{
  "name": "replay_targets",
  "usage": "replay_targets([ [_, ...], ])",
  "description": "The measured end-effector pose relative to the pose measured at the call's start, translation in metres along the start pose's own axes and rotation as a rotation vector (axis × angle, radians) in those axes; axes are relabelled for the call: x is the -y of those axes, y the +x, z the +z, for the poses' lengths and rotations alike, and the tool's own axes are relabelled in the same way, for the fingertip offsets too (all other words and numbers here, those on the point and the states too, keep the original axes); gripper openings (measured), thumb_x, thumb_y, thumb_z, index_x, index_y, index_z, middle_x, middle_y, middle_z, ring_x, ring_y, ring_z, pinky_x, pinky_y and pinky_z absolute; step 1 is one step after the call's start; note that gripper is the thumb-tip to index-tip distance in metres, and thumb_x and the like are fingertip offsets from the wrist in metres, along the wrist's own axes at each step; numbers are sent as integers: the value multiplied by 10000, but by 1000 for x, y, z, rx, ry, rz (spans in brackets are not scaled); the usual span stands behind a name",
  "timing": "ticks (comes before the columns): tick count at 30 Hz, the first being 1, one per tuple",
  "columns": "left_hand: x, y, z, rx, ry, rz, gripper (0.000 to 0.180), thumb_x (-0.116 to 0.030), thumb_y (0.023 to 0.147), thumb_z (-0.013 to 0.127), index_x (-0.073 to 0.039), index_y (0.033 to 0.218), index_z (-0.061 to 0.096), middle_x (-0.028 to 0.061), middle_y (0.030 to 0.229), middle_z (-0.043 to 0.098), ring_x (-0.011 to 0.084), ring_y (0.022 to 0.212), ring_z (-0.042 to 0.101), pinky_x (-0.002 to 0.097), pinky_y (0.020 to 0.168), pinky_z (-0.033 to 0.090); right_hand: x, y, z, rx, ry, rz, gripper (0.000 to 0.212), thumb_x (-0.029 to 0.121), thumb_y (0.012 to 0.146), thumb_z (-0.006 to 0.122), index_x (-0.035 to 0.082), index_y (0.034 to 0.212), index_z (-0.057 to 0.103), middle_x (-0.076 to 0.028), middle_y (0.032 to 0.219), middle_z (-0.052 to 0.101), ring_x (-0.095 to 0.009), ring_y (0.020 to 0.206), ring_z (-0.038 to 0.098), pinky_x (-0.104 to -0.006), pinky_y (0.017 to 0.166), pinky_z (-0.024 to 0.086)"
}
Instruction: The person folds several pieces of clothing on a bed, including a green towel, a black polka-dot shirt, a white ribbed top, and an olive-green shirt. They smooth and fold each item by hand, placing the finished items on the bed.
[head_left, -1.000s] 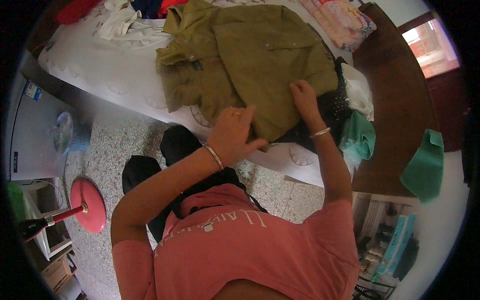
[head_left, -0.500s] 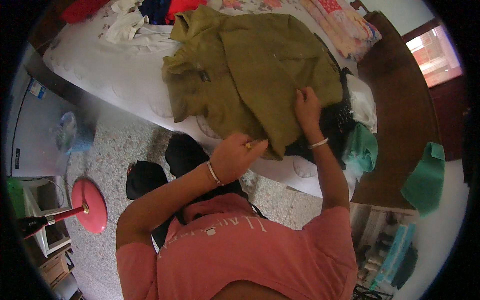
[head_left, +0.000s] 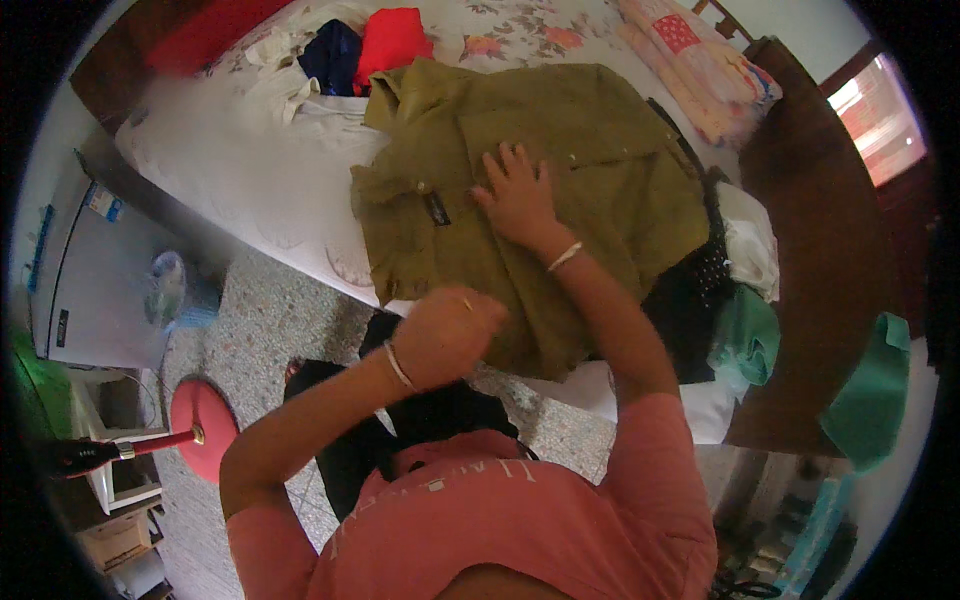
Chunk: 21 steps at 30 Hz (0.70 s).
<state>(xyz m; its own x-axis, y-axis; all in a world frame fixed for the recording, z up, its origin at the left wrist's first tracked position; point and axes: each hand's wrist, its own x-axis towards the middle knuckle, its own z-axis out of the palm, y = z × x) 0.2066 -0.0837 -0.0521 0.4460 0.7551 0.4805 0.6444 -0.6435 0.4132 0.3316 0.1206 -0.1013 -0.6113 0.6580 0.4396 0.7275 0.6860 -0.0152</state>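
Observation:
An olive-green collared shirt [head_left: 610, 215] lies spread on the bed [head_left: 240, 190], its collar toward the far left and a dark label showing on its left part. My right hand [head_left: 515, 195] rests on the middle of the shirt, palm down with its fingers apart. At the shirt's near edge, my left hand [head_left: 450, 335] is closed and slightly blurred. Its fingers curl under, so whatever they hold is hidden. Dark dotted fabric [head_left: 680, 320] sticks out from beneath the shirt on the right.
Beyond the shirt are red [head_left: 392, 45], navy [head_left: 330, 57] and white clothes [head_left: 285, 100], and a folded patterned blanket [head_left: 700, 70]. White cloth [head_left: 748, 235] and a green bundle [head_left: 745, 335] lie by the brown bed board [head_left: 820, 220]. A red round-based stand [head_left: 205, 430] stands on the floor at left.
My right hand has moved from the shirt's right part to its middle and flattened out. My left hand has shifted slightly left along the near edge. The whole view has tilted a little.

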Motion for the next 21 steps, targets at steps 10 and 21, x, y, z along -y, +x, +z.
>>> replay_targets([
  [10,223,87,-76,-468,33,-623,312,-298,916,565,-16,1049,586,68,898,625,188,761,585,301,729,472,8,3,24,12,89,27,586,425,897,496,74,1361,427,-192,1442,323,-364,1361,242,-575,1097,116],
  [21,309,174,-77,-70,-233,-734,984,-749,663,580,-46,1340,457,177,1286,506,295,1099,531,378,840,461,0,4,19,-17,216,68,598,386,842,571,60,1327,445,-205,1411,353,-367,1336,284,-560,1092,167],
])
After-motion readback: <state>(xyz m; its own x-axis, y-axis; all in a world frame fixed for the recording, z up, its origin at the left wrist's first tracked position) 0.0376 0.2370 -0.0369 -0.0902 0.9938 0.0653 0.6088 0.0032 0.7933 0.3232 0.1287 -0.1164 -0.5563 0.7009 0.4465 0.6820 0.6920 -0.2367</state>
